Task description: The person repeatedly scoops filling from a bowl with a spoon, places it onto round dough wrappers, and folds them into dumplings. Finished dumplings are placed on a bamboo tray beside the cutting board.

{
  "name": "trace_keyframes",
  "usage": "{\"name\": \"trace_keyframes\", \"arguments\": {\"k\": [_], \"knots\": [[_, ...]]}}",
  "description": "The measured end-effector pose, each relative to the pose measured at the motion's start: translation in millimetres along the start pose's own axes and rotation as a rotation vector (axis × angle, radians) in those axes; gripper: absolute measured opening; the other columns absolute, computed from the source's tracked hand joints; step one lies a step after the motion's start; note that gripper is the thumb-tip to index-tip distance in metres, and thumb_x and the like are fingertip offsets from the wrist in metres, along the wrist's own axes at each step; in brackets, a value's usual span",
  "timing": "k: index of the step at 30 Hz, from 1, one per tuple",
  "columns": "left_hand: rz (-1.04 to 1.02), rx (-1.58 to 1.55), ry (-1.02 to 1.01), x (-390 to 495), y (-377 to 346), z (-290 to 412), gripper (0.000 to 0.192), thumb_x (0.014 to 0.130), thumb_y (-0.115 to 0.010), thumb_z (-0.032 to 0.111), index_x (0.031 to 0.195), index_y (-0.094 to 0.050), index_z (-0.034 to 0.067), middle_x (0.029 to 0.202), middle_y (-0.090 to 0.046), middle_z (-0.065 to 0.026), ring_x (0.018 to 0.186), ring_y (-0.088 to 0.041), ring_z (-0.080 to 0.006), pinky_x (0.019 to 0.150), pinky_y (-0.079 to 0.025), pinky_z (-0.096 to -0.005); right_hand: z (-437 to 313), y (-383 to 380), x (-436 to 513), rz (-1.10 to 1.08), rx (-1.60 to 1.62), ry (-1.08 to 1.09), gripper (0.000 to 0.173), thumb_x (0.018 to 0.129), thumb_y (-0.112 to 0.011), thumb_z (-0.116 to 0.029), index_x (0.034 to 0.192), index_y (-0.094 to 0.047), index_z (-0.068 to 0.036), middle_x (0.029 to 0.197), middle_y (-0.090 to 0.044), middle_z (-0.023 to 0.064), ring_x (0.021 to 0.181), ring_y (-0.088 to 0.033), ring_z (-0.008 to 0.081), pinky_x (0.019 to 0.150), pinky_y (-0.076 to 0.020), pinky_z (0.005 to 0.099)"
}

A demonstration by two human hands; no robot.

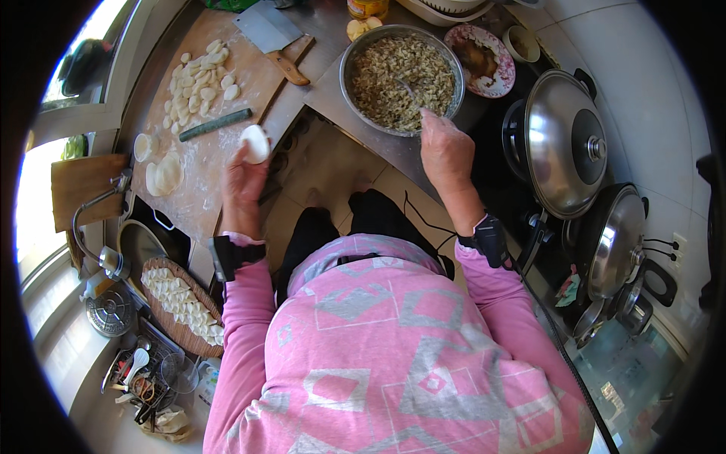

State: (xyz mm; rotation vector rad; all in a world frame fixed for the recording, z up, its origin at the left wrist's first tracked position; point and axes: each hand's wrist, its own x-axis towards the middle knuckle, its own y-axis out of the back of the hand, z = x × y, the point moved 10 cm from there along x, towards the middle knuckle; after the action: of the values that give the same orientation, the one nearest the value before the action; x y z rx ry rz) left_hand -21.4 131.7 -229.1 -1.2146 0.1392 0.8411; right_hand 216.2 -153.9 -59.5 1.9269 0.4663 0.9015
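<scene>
A round white dough wrapper rests on the fingers of my left hand, above the near edge of the floured wooden board. My right hand is at the near rim of a large metal bowl of chopped filling. Its fingers grip a spoon whose end lies in the filling. On the board are many small dough pieces, a dark green rolling pin and a stack of flattened wrappers. Flour in a small cup stands beside the stack.
A cleaver lies at the board's far edge. Folded dumplings cover an oval wooden board at left. A patterned plate and a lidded wok stand at right. A cable runs past my right arm.
</scene>
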Motion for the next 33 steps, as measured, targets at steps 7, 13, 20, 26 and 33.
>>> {"name": "trace_keyframes", "arguments": {"k": [7,13,20,26,33], "knots": [[-0.081,0.272,0.207,3,-71,-97,0.035,0.088,-0.065,0.013,0.118,-0.055,-0.003,0.107,-0.065,-0.0149,0.100,-0.065,-0.0322,0.088,-0.052,-0.0393,-10,-38,9,-0.137,0.094,-0.076,0.018,0.090,-0.057,-0.013,0.103,-0.067,-0.006,0.085,-0.068,0.0127,0.075,-0.065,0.0311,0.064,-0.0518,0.0408],[-0.044,0.303,0.341,0,-72,-126,0.032,0.090,-0.060,0.012,0.118,-0.055,-0.002,0.110,-0.064,-0.0153,0.100,-0.064,-0.0326,0.089,-0.051,-0.0413,-20,-48,-6,-0.181,0.125,-0.026,0.017,0.090,-0.053,-0.012,0.097,-0.067,-0.005,0.077,-0.067,0.0136,0.068,-0.065,0.0323,0.058,-0.0517,0.0423],[-0.076,0.367,0.405,4,-70,-127,0.030,0.092,-0.057,0.012,0.119,-0.054,-0.001,0.112,-0.063,-0.0148,0.103,-0.063,-0.0288,0.087,-0.052,-0.0412,-17,-29,-6,0.013,0.239,-0.120,0.016,0.087,-0.058,-0.009,0.099,-0.067,-0.006,0.079,-0.066,0.0151,0.069,-0.064,0.0337,0.059,-0.0509,0.0429],[-0.057,0.405,0.411,8,-63,-129,0.029,0.093,-0.055,0.012,0.119,-0.054,-0.001,0.111,-0.063,-0.0141,0.102,-0.063,-0.0277,0.089,-0.052,-0.0385,-20,-33,17,-0.020,0.145,-0.078,0.016,0.087,-0.059,-0.010,0.100,-0.068,-0.008,0.079,-0.066,0.0134,0.068,-0.063,0.0327,0.058,-0.0505,0.0419],[-0.035,0.359,0.428,9,-58,-124,0.027,0.095,-0.053,0.009,0.119,-0.053,-0.001,0.115,-0.061,-0.0137,0.103,-0.062,-0.0282,0.088,-0.053,-0.0424,-23,-39,7,-0.161,0.093,-0.063,0.017,0.087,-0.058,-0.012,0.100,-0.068,-0.010,0.080,-0.066,0.0115,0.069,-0.064,0.0314,0.060,-0.0506,0.0417]]}}
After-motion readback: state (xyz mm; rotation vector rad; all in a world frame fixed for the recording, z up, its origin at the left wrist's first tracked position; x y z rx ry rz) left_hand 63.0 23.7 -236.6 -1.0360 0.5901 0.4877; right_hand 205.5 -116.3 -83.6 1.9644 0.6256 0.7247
